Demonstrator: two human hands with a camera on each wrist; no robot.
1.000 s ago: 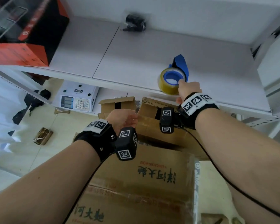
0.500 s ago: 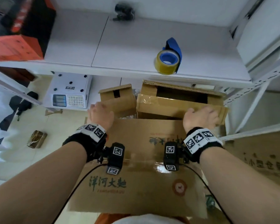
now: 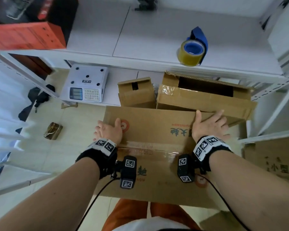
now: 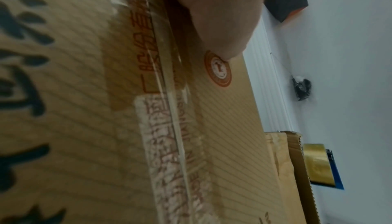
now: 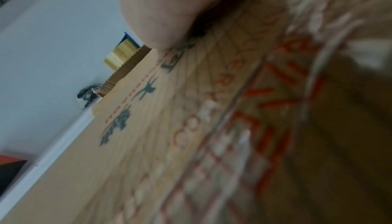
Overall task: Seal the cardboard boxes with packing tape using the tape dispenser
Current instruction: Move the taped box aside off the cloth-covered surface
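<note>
Head view: left hand and right hand lie flat, fingers released, on the taped cardboard box, one at each far corner. Tape dispenser stands on the white shelf, well apart from both hands.
Left wrist view: thumb pressing the box top by the tape seam.
Right wrist view: blurred; palm on cardboard.

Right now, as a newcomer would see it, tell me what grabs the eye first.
Both hands lie flat on the big cardboard box in the middle: the left hand at its left edge, the right hand near its far right corner. The blue tape dispenser with its yellowish roll stands alone on the white shelf beyond, and a red-and-black carton fills the shelf's left end.
</note>
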